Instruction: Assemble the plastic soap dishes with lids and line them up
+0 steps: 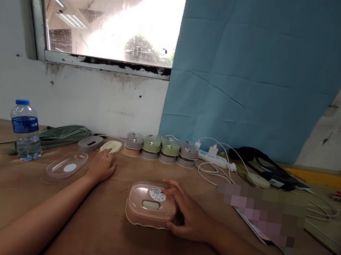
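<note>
A pink rounded box [146, 214] with a clear lid sits on the table in front of me. It has a round white label on top and a cream patch showing through a slot. My right hand [190, 214] grips its right side, thumb at the front and fingers over the back corner. Farther off to the left, my left hand [101, 166] rests its outstretched fingers on a shallow cream oval piece [117, 146], its thumb apart. Beside it lie a grey oval piece with a slot [88, 144] and a clear lid [62, 166] with a white round label.
Several stacked lidded boxes [151, 147] in grey, green and pink line the wall. A water bottle [27, 133] and green cloth bag [65, 136] stand left. On the right are a power strip [214, 158], white cables, a black strap-like item [261, 165] and a partly blurred phone-like device [254, 229].
</note>
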Demonstrator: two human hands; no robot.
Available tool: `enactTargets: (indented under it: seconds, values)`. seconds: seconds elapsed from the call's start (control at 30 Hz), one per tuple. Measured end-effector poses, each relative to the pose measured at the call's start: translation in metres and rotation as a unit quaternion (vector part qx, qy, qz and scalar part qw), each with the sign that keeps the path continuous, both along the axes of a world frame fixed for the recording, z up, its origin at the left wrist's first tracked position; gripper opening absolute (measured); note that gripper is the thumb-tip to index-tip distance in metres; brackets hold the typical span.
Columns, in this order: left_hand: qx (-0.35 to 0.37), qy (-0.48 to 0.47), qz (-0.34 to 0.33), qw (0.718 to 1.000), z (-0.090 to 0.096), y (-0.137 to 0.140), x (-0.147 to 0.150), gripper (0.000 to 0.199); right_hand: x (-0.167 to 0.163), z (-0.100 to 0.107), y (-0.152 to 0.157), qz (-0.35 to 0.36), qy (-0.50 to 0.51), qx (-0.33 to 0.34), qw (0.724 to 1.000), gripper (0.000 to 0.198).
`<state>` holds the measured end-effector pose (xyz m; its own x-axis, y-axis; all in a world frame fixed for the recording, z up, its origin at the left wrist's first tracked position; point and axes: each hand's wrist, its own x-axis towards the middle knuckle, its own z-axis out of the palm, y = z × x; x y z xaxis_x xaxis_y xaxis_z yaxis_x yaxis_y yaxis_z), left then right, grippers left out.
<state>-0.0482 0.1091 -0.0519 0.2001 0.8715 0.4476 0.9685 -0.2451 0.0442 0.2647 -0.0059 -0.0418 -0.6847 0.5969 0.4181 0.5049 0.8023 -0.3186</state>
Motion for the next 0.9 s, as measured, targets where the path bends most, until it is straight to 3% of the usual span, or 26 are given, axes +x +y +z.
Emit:
enactTargets:
  seconds: [0.17, 0.3, 0.43, 0.57, 0.7, 0.8, 0.9]
  values:
    - [-0.025, -0.031, 0.053, 0.998, -0.002, 0.035, 0.005, 0.045, 0.000, -0.001, 0.000, -0.004, 0.001, -0.007, 1.000, 0.066]
    - [-0.028, -0.035, 0.067, 0.997, 0.000, 0.038, 0.004, 0.035, -0.001, 0.000, 0.000, -0.005, 0.010, -0.021, 1.000, 0.066]
    - [-0.023, -0.022, 0.056, 0.998, 0.002, 0.014, 0.009, 0.024, -0.001, -0.001, -0.001, -0.003, 0.022, -0.033, 0.999, 0.062]
    - [-0.025, -0.007, 0.041, 0.999, 0.004, -0.030, 0.018, 0.018, -0.001, -0.001, 0.000, -0.013, 0.024, -0.049, 0.998, 0.059]
    - [-0.087, -0.002, 0.029, 0.996, 0.011, -0.067, 0.020, 0.018, 0.001, -0.002, 0.002, -0.014, 0.028, -0.054, 0.998, 0.059]
    - [-0.164, -0.005, 0.056, 0.985, 0.018, -0.075, 0.015, 0.025, 0.003, -0.002, 0.003, -0.019, 0.032, -0.044, 0.998, 0.060]
    - [-0.192, -0.005, 0.086, 0.978, 0.022, -0.072, 0.008, 0.037, 0.004, 0.000, 0.003, -0.016, 0.022, -0.039, 0.999, 0.055]
